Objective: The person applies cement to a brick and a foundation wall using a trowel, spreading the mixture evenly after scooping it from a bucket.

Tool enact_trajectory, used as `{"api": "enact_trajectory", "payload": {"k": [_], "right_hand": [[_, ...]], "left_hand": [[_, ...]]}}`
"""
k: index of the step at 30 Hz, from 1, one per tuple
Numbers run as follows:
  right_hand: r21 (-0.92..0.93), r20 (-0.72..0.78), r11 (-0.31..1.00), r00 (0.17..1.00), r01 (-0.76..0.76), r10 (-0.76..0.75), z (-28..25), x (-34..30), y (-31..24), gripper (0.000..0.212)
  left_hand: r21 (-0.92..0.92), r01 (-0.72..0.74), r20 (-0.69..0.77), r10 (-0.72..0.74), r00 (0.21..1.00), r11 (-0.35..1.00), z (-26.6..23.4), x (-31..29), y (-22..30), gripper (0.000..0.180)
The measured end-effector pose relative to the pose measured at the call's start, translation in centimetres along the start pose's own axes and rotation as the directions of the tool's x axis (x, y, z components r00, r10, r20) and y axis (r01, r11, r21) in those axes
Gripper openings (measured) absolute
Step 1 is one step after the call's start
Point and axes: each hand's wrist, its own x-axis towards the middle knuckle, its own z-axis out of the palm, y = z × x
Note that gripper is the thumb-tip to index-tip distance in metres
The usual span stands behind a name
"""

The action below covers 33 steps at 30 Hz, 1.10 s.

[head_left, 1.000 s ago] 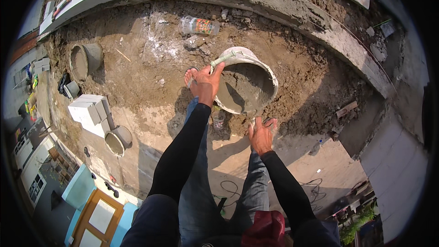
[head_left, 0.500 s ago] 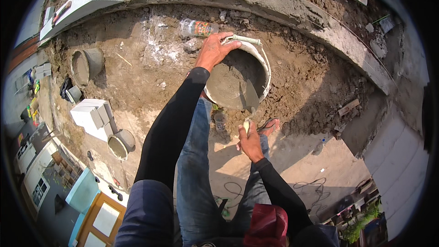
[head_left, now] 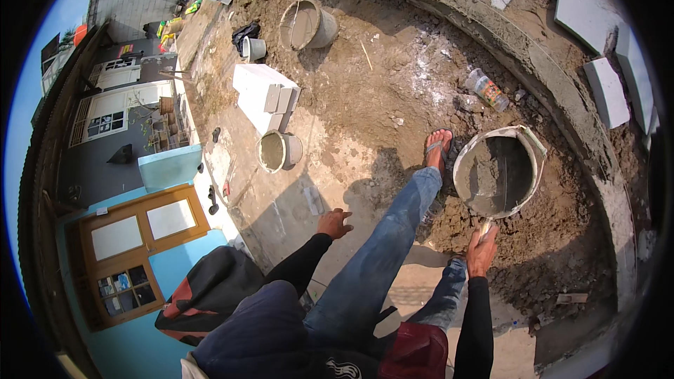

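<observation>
On the right stands a round white-rimmed bucket (head_left: pixel 458 168) with wet grey mortar inside and a wire handle along its far right rim. My right hand (head_left: pixel 481 253) is closed round the pale handle of a trowel (head_left: pixel 486 227) at the bucket's near edge. The trowel's blade is hard to make out against the bucket and mortar. Off to the left, my left hand (head_left: pixel 333 224) hangs in the air over the concrete ground, fingers apart and nothing in them. A flat grey strip (head_left: pixel 313 201) lies on the ground just beyond that hand.
Beyond the bucket lies a clear plastic bottle (head_left: pixel 487 90), near a curved mortar-topped wall footing (head_left: pixel 533 63). White blocks (head_left: pixel 263 98) stand stacked on the left, with a small bucket (head_left: pixel 272 151) and a larger one (head_left: pixel 309 27) nearby. My sandalled foot (head_left: pixel 438 147) is beside the mortar bucket.
My left hand has let go of the bucket's rim and moved away to the left. My right hand keeps hold of the trowel. The view has swung left, showing more of the house.
</observation>
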Motion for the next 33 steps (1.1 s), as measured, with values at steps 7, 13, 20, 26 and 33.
{"api": "enact_trajectory", "payload": {"k": [7, 13, 20, 26, 33], "right_hand": [[-0.114, 0.016, 0.992, 0.998, 0.055, -0.053, -6.4, -8.3, 6.7, 0.067], [-0.499, 0.059, 0.860, 0.987, -0.102, 0.151, -14.5, -23.2, 22.8, 0.058], [-0.870, -0.054, 0.336, 0.747, -0.362, 0.662, -22.8, -38.1, 37.0, 0.069], [-0.788, 0.145, 0.577, 0.845, -0.217, 0.515, -13.7, -40.1, 24.1, 0.049], [-0.368, 0.197, 0.908, 0.938, -0.200, 0.286, 4.2, -35.8, 2.3, 0.031]], "left_hand": [[-0.491, 0.520, 0.331, -0.402, 0.854, 0.699, 12.8, -29.8, -8.3, 0.039], [-0.839, -0.241, -0.123, 0.261, 0.957, 0.489, 23.6, -38.7, -3.5, 0.084], [-0.503, 0.696, 0.722, 0.193, 0.664, -0.512, 17.3, -32.2, -2.9, 0.070], [-0.550, 0.652, 0.644, 0.231, 0.729, -0.522, 21.9, -30.4, -12.2, 0.073], [-0.830, 0.155, 0.310, -0.213, 0.927, -0.536, 22.2, -26.3, -35.2, 0.069]]}}
